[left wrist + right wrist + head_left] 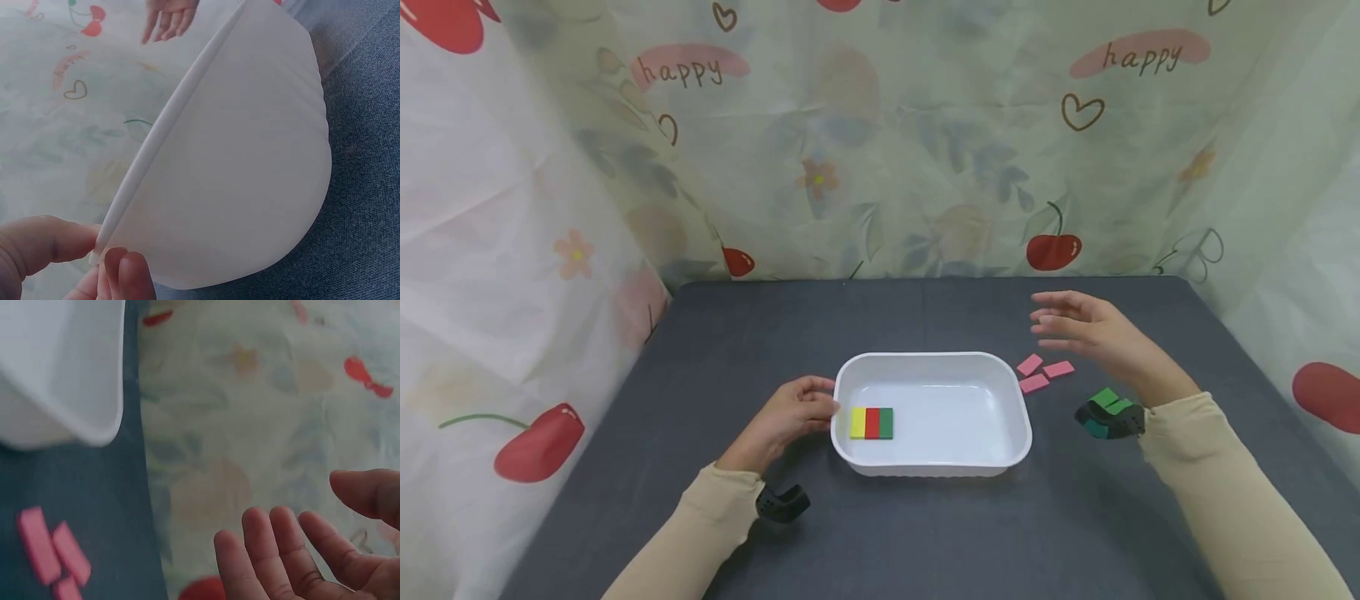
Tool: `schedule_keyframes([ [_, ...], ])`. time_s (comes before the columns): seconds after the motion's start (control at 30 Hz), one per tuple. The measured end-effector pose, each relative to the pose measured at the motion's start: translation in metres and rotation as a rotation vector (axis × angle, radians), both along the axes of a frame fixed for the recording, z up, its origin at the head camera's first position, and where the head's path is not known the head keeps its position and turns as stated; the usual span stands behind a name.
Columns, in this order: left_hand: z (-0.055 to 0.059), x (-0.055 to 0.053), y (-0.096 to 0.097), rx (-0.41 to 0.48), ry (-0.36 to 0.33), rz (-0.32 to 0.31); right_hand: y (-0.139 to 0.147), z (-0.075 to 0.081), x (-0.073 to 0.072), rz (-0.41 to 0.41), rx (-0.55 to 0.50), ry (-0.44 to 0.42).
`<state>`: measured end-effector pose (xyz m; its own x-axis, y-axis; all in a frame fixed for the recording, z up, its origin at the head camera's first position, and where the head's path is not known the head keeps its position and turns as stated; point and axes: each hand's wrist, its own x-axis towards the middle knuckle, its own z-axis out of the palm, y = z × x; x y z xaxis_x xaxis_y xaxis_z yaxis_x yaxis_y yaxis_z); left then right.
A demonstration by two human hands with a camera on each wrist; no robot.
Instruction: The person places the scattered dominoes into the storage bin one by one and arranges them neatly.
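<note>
A white plastic tub (940,454) stands on the table, and my left hand (786,421) pinches its left rim between thumb and fingers; the left wrist view shows this rim (164,140) close up. Inside the tub, by its left end, a yellow block (857,423), a red block (872,423) and a green block (886,423) lie side by side, touching. My right hand (1093,329) hovers beyond the tub's right end, fingers extended, holding nothing. Below it lie three pink blocks (1033,383), also seen as pink pieces (39,545) in the right wrist view.
Near my right wrist lie some green blocks (1105,397), partly hidden by the black wrist camera (1123,419). A dark cloth covers the table (880,542). A patterned curtain (910,167) hangs behind the table and along its sides.
</note>
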<state>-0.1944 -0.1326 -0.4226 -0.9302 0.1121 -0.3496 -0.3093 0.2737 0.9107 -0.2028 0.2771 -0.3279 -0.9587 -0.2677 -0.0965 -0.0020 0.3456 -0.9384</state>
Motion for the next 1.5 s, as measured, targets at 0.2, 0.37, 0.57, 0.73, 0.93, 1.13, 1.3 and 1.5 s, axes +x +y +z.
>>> schedule_keyframes([
  [0.2,0.000,0.000,0.000,-0.007,-0.001,0.002,0.045,-0.026,0.018,-0.166,0.104,0.085],
  [0.37,0.002,-0.001,0.000,0.000,0.005,-0.011,0.077,-0.046,0.033,-0.257,0.263,0.105],
  [0.57,-0.001,-0.002,0.001,-0.002,0.010,-0.009,0.100,-0.067,0.045,-0.259,0.424,0.096],
  [0.73,-0.004,-0.005,0.003,0.010,0.000,-0.009,0.109,-0.084,0.054,-0.249,0.500,0.009],
  [0.93,-0.004,-0.005,0.002,0.010,0.005,-0.007,0.106,-0.098,0.054,-0.208,0.553,-0.094],
  [1.13,-0.003,-0.004,0.001,0.003,0.011,-0.005,0.100,-0.102,0.045,-0.196,0.628,-0.121],
  [1.3,-0.003,-0.004,0.000,0.010,0.001,-0.004,0.095,-0.105,0.041,-0.210,0.661,-0.114],
  [1.5,-0.003,-0.003,-0.001,0.007,0.009,0.000,0.092,-0.104,0.038,-0.209,0.691,-0.108],
])
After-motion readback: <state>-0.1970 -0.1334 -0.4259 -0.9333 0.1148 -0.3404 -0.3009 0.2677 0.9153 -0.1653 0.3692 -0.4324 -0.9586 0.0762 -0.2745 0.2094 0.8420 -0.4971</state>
